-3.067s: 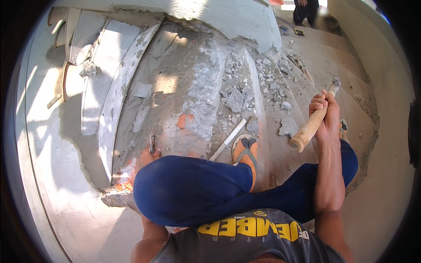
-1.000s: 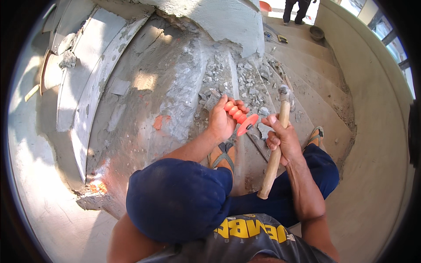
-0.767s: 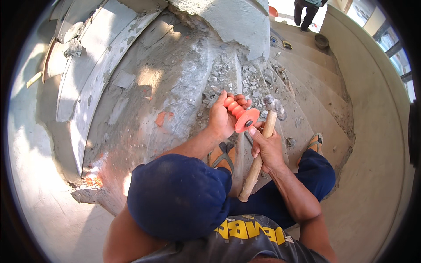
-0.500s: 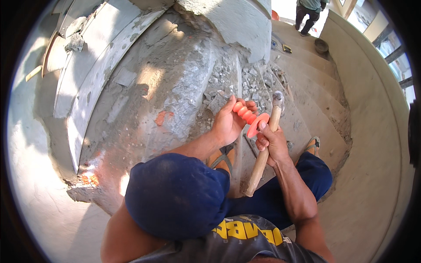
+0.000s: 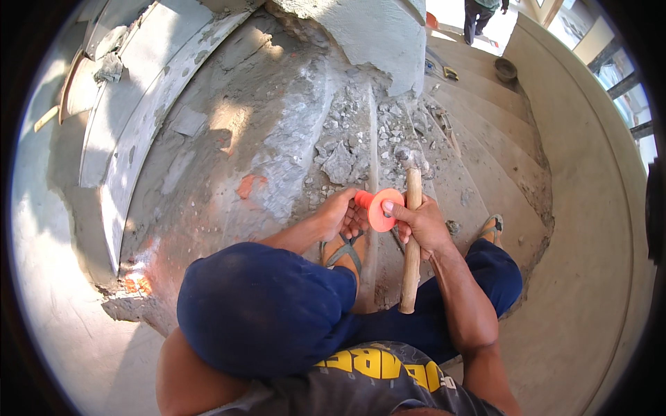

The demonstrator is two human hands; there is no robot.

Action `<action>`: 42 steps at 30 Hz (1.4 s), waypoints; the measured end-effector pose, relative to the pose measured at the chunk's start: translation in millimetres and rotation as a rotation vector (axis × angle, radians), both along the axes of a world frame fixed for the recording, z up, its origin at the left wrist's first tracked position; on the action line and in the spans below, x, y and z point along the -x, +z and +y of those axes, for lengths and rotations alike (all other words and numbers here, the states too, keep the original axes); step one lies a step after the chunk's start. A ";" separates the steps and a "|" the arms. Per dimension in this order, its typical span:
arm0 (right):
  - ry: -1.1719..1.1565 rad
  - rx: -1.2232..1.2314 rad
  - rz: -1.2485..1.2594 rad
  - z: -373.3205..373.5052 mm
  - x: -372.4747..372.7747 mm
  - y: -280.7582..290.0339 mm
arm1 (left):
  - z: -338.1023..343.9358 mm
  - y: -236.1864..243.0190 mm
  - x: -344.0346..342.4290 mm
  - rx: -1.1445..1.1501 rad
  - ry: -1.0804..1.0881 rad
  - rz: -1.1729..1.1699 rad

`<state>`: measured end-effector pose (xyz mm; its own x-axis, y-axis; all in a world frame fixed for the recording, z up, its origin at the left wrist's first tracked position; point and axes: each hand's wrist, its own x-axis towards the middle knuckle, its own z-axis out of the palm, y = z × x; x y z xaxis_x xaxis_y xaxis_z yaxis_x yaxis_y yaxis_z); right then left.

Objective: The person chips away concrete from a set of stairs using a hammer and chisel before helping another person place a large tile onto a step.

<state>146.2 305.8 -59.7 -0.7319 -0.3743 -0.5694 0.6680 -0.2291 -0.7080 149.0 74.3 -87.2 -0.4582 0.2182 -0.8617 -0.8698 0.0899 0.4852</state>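
My left hand (image 5: 341, 213) is at the ribbed end of an orange chisel grip (image 5: 362, 197) with a round hand guard (image 5: 383, 218), its fingers curled loosely beside it. My right hand (image 5: 424, 223) grips the wooden handle of a hammer (image 5: 411, 274), and its thumb presses on the orange guard. The hammer's dusty metal head (image 5: 412, 158) points away from me over broken concrete rubble (image 5: 340, 161). The chisel's blade is hidden behind the grip and guard. My sandalled feet (image 5: 341, 253) rest on the dusty steps below.
Curved stairs (image 5: 499, 118) descend on the right beside a plastered wall (image 5: 590, 194). A broken white wall edge (image 5: 361, 41) overhangs the rubble. Curved boards (image 5: 142, 132) line the left. A dark bowl (image 5: 504, 69) and tools (image 5: 444, 72) lie up ahead, near a standing person (image 5: 477, 15).
Both hands have come down and left since half a second ago. The orange grip now points more toward me, and my left fingers have shifted lower. The hammer head has swung left.
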 end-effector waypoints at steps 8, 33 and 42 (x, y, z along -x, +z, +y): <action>0.000 -0.069 -0.008 -11.8 -1.0 -10.3 | -4.0 17.7 14.0 0.564 -0.648 1.401; -0.103 -0.640 0.634 42.8 15.7 -1.3 | -98.3 96.6 114.9 0.449 -0.158 0.900; -0.212 -0.116 0.565 20.9 12.9 111.7 | -130.5 69.3 117.2 0.379 -0.328 1.316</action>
<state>133.2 326.7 52.0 -0.9841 -0.1466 -0.1001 0.1307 -0.2164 -0.9675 31.8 -56.1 -17.9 -0.9379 0.3248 0.1219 0.2807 0.5041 0.8168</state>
